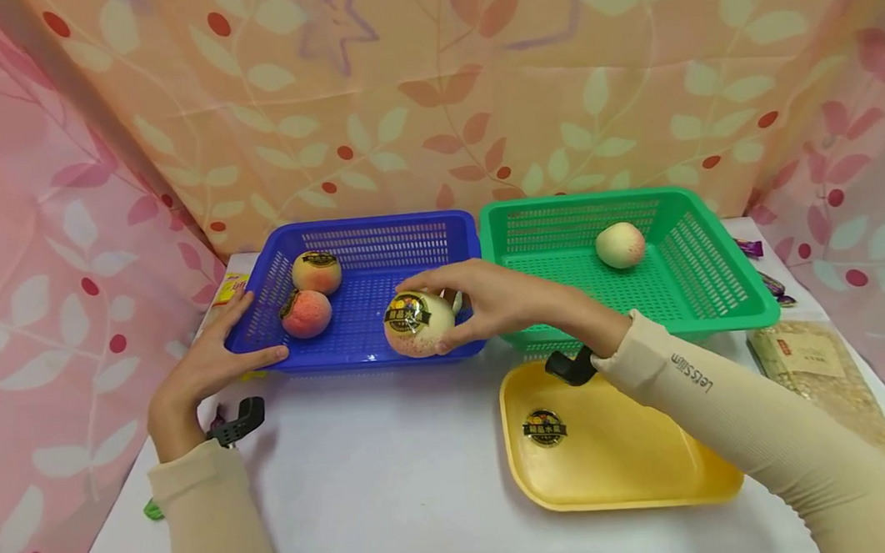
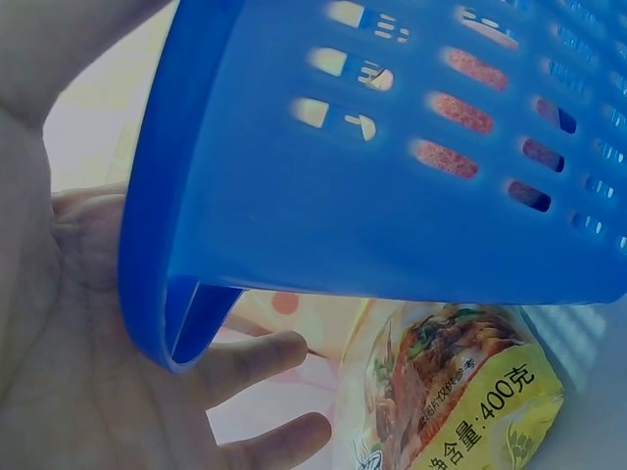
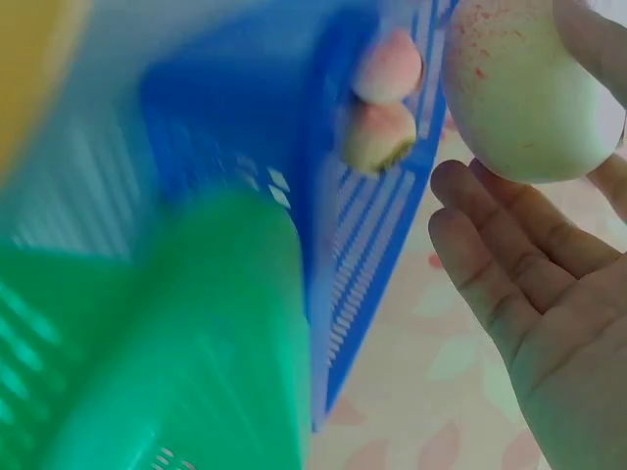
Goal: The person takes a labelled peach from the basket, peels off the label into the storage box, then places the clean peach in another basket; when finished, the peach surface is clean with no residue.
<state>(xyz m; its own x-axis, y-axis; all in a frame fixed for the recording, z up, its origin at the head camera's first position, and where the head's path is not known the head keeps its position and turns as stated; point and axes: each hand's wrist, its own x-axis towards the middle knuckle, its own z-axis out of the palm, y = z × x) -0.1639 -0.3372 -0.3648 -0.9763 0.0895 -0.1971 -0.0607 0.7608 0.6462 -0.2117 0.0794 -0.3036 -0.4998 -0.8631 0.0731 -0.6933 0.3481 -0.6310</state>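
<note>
In the head view my right hand (image 1: pixel 488 295) grips a pale peach (image 1: pixel 419 332) with a black-and-gold sticker, above the front right of the blue basket (image 1: pixel 387 361). The right wrist view shows this peach (image 3: pixel 529 88) between thumb and fingers, some fingers held off it. My left hand (image 1: pixel 206 360) holds the blue basket at its front left corner, the rim lying between thumb and fingers. Inside that basket, at its left, sit a yellowish-pink peach (image 1: pixel 317 276) with a sticker and a redder peach (image 1: pixel 306 315). Another pale peach (image 1: pixel 621 246) lies in the green basket (image 1: pixel 715 321).
A yellow tray (image 1: pixel 625 467) with a sticker on it stands in front of the green basket, partly beneath my right forearm. A clear bag of grains (image 1: pixel 831 373) lies at the right. Beyond the blue basket's left side is a yellow food packet (image 2: pixel 460 392). Patterned cloth (image 1: pixel 435 126) hangs behind.
</note>
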